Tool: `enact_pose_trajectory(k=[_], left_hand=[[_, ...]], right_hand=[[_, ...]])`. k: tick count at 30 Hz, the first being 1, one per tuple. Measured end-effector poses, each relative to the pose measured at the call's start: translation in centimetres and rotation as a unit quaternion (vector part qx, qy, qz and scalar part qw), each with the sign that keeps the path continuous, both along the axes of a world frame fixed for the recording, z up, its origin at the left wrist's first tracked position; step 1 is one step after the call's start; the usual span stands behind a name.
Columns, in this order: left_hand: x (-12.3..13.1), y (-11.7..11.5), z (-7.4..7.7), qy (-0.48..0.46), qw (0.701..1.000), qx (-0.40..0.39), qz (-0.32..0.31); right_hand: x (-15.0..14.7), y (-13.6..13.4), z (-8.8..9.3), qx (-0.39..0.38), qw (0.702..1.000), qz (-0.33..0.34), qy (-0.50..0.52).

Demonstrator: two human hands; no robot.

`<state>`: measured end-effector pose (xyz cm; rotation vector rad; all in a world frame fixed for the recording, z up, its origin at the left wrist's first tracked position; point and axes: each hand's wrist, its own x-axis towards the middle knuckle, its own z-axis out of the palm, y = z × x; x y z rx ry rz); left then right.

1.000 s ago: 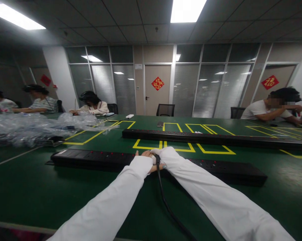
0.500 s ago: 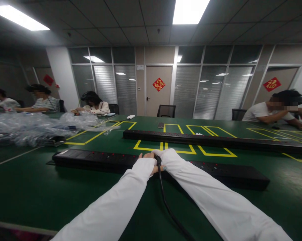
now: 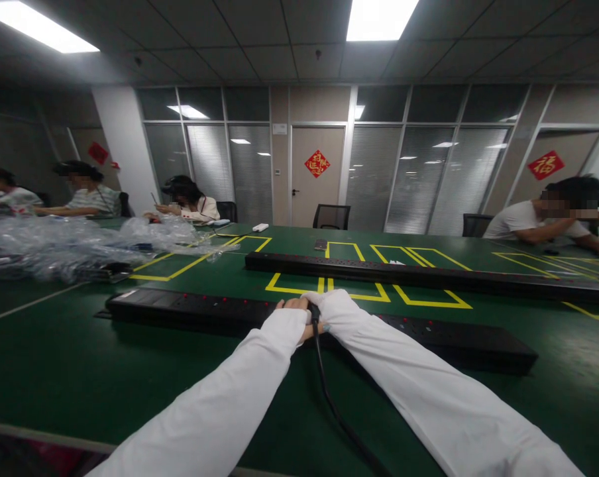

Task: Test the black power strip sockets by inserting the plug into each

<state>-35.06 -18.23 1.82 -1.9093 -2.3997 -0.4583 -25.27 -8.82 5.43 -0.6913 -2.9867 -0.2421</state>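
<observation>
A long black power strip point(image 3: 190, 310) lies across the green table point(image 3: 81, 371) in front of me. Both my hands meet at its middle. My left hand point(image 3: 293, 305) rests on the strip with its fingers closed round the black plug point(image 3: 313, 311). From the plug a black cable point(image 3: 326, 391) runs back toward me between my arms. My right hand point(image 3: 325, 305) presses against the left at the plug. A white sleeve covers almost all of it and hides its fingers.
A second, longer black power strip point(image 3: 429, 275) lies further back over yellow floor-tape boxes point(image 3: 379, 291). Crumpled clear plastic bags point(image 3: 55, 248) heap at the left. Other people sit at the far left point(image 3: 83, 195), back point(image 3: 187, 202) and right point(image 3: 552, 218).
My hands have stayed together at the plug. Only the view has shifted slightly, tipping a little and drifting to the left.
</observation>
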Motion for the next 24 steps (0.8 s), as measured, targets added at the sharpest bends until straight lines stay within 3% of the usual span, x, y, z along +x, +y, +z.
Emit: enact_pose_trajectory(k=[17, 24], left_hand=[[0.0, 0.2, -0.1, 0.003, 1.000, -0.002, 0.013], [0.1, 0.3, 0.1, 0.001, 1.000, 0.000, 0.024]], right_hand=[[0.1, 0.4, -0.1, -0.029, 1.000, 0.005, -0.001], [0.6, 1.2, -1.4, -0.021, 0.995, 0.050, 0.087]])
